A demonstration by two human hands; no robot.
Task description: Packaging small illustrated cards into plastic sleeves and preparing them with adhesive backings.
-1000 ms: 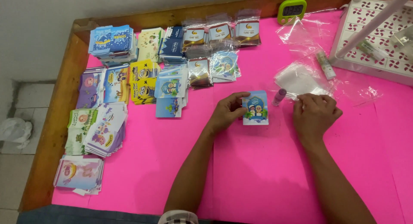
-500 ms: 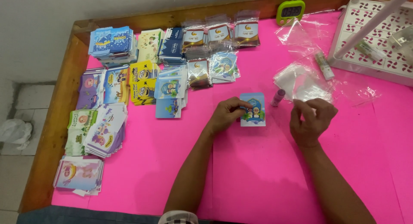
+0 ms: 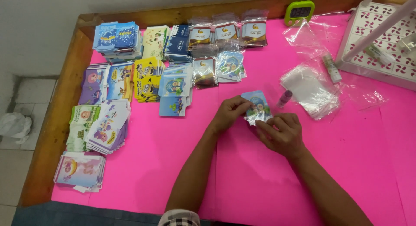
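- The person is sitting at a table covered with a bright pink sheet (image 3: 268, 182), and both forearms are reaching forward over it.
- The left hand (image 3: 232, 113) is pinching the left edge of a small blue card (image 3: 256, 103) with a cartoon picture; its fingers are curled close around that edge.
- The right hand (image 3: 281, 132) is lying just below and to the right of the card, with fingers bent; the fingertips are touching a shiny clear sleeve (image 3: 256, 117) at the card's lower edge. I cannot tell how firmly this hand is gripping it.
- The card is lying near the middle of the table, between the two hands, a little tilted.
- A small purple glue stick (image 3: 284, 98) is lying just to the right of the card, not touching it.
- A stack of clear plastic bags (image 3: 310, 90) is resting further right, near the glue stick.
- More loose clear plastic (image 3: 303, 35) is spreading toward the far edge, beside a green digital timer (image 3: 299, 11).
- A white plastic basket (image 3: 381, 48) is standing at the far right corner.
- Many piles of coloured cards (image 3: 130, 78) are lying in rows on the left half of the table, well apart from the hands.
- The wooden table rim (image 3: 52, 130) is showing along the left side.
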